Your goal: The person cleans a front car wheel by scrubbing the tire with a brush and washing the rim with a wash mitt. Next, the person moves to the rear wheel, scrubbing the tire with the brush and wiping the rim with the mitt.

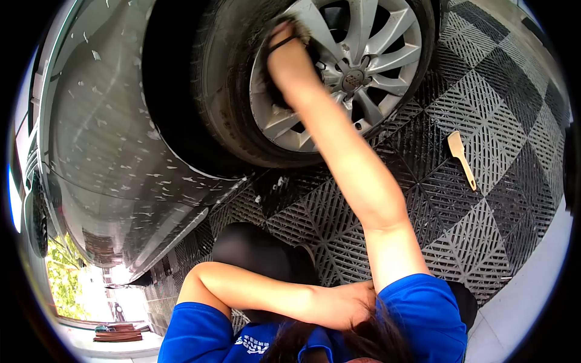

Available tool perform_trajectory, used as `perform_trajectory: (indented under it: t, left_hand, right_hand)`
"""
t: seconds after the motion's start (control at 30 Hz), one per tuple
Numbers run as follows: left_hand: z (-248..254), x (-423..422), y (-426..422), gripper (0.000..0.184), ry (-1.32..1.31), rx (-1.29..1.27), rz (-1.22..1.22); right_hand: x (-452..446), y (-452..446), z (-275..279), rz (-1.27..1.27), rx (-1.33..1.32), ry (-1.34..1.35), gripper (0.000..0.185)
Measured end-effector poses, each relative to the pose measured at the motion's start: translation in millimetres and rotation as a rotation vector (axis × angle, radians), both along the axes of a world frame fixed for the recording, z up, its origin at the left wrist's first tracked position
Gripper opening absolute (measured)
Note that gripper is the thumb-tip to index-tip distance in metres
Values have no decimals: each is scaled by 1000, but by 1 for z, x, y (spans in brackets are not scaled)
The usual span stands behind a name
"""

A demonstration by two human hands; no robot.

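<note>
My right hand (289,54) is stretched out to the upper left part of the silver wheel rim (375,42), beside the black tire (224,91). A dark strap crosses it, and a dark bristly thing shows around it; motion smears its fingers. Near my chest, my left hand (345,305) lies against the inside of my other arm's sleeve, partly under dark hair, its fingers hidden. The center cap (353,78) of the wheel faces me.
The dark car body (109,139), spotted with white foam, fills the left side. A beige brush (461,158) lies on the black and gray grated floor (478,242) to the right. My dark-clad knee (248,248) is bent below the tire.
</note>
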State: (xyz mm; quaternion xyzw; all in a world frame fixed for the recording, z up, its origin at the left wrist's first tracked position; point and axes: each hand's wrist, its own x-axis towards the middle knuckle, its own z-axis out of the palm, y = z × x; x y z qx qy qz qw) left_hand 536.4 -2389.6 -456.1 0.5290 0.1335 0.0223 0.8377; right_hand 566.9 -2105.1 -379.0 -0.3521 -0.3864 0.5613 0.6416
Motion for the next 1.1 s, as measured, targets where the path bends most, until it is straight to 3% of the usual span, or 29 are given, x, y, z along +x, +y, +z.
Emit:
perform_trajectory:
  t: [0.03, 0.07, 0.1, 0.17, 0.23, 0.27, 0.3, 0.37, 0.4, 0.43, 0.57, 0.6, 0.63, 0.67, 0.7, 0.77, 0.8, 0.87, 0.93, 0.97, 1.03, 1.1]
  left_hand:
    - [-1, -1, 1, 34, 38, 62, -13]
    - [-3, -1, 2, 34, 76, 124, -28]
    - [-14, -4, -2, 38, -105, 497, -11]
    - [-13, -5, 2, 43, -290, 875, 7]
    - [10, 0, 10, 35, 120, -348, -48]
    - [11, -1, 9, 35, 123, -352, -33]
    - [12, -2, 10, 35, 143, -250, -80]
    - [7, -1, 14, 36, 161, -134, -136]
    - [-1, -2, 12, 35, 108, 1, -140]
    - [-13, -5, 9, 35, 54, 136, -147]
    - [-48, -15, -12, 33, -168, 643, -118]
    - [-41, -14, -9, 33, -163, 638, -106]
    - [-28, -12, 3, 31, -147, 732, -164]
    - [-20, -10, 10, 30, -131, 831, -226]
    - [-17, -10, 9, 30, -129, 836, -221]
    - [-15, -9, 7, 32, 55, 961, -376]
    - [-16, -10, 5, 32, 54, 962, -369]
    - [-22, -13, 0, 34, 25, 1065, -350]
    - [-23, -11, 0, 34, -43, 1004, -283]
    - [-23, -10, 0, 35, -102, 941, -215]
    - [-19, -3, 2, 34, -215, 893, -101]
    - [-22, -1, 1, 34, -326, 853, 18]
  right_hand:
    - [-14, -6, -1, -111, 91, -348, 47]
    - [-43, -4, -15, -442, 233, -555, 44]
    - [-65, 0, -28, -768, 373, -758, 42]
    - [-31, 5, -16, -188, 256, -699, 44]
    - [2, 22, -2, 89, -202, 523, 43]
    - [-3, 26, -10, 171, -237, 480, 41]
    - [-8, 31, -18, 254, -268, 433, 39]
    - [-48, 20, -34, -452, 265, -537, 36]
    - [-55, -5, -41, -684, 474, -576, 36]
    - [-62, -24, -50, -688, 459, -935, 40]
    - [-48, 6, -113, -876, 691, -858, 40]
    - [-25, 4, -105, -604, 376, -518, 44]
    - [10, 2, -106, -217, 353, -366, 53]
    - [12, 41, -161, -635, 702, -761, 57]
    - [28, 31, -158, -490, 639, -660, 56]
    - [32, 45, -192, -663, 901, -902, 57]
    - [22, 34, -179, -658, 906, -902, 57]
    - [-20, 5, -152, -875, 675, -868, 55]
    - [-42, -14, -126, -654, 721, -782, 64]
    - [-52, -13, -118, -661, 789, -893, 69]
    - [-52, -24, -91, -617, 773, -778, 68]
    - [-32, -11, -105, -566, 862, -900, 67]
